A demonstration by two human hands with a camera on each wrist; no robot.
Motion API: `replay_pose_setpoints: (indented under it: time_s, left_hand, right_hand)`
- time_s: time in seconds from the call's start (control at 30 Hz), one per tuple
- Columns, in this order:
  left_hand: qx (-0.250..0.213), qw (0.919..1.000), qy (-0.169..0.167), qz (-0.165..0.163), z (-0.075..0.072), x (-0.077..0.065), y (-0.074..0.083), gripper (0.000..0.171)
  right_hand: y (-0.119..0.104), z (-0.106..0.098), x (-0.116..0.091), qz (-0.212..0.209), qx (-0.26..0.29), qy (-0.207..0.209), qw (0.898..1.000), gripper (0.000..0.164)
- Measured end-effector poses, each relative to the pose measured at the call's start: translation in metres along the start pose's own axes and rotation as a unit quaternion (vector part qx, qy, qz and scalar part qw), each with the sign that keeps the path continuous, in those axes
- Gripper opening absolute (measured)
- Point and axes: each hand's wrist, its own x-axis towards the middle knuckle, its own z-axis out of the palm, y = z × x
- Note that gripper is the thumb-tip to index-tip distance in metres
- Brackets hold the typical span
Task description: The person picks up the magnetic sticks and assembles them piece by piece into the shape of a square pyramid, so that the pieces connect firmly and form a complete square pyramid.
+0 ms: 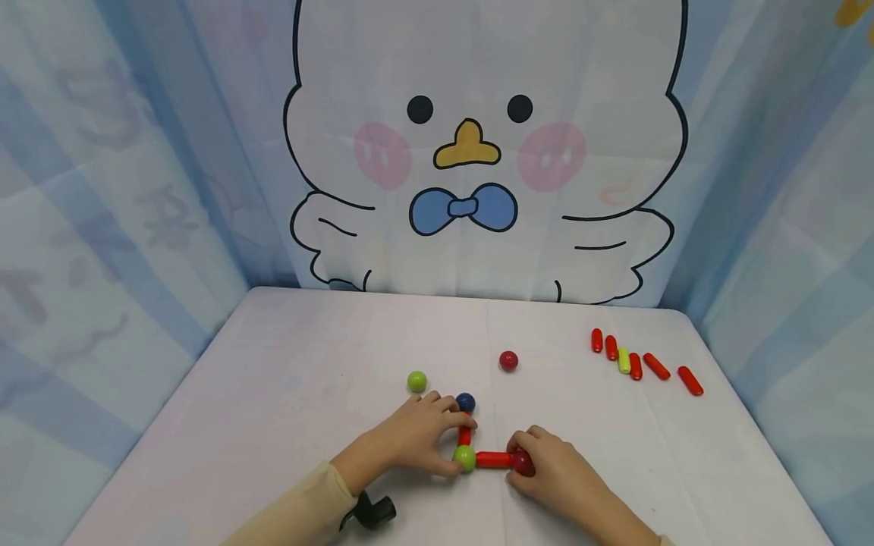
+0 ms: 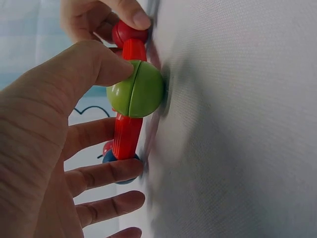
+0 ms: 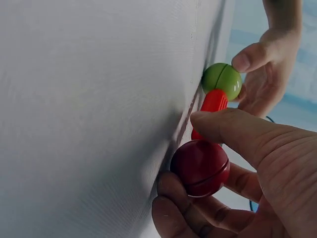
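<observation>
A green ball [image 1: 464, 458] is the corner of an L shape, with one red rod [image 1: 465, 436] leading to a blue ball [image 1: 466, 402] and another red rod [image 1: 493, 460] leading to a dark red ball [image 1: 523, 462]. My left hand [image 1: 418, 436] holds this corner, its thumb pressed on the green ball and its index finger against the first rod. In the left wrist view the middle finger lies across the blue ball [image 2: 126, 171]. My right hand [image 1: 563, 474] grips the dark red ball, thumb along the rod's end and fingers around the ball's far side.
A loose green ball [image 1: 417, 381] and a loose red ball [image 1: 508, 361] lie beyond the hands. Several red rods [image 1: 656, 366] and a yellow-green rod [image 1: 624, 360] lie at the back right. A black object [image 1: 374, 512] is by the left sleeve. Printed curtains surround the white table [image 1: 287, 356].
</observation>
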Motion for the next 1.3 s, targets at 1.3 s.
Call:
replay_pose_setpoints:
  time_s: [1.3]
  left_hand:
    - [0.044, 0.9975, 0.055, 0.008, -0.0039, 0.0047, -0.0073, 0.045]
  right_hand:
    - [-0.0032, 0.0049, 0.0008, -0.059, 0.09, -0.03, 0.994, 0.032]
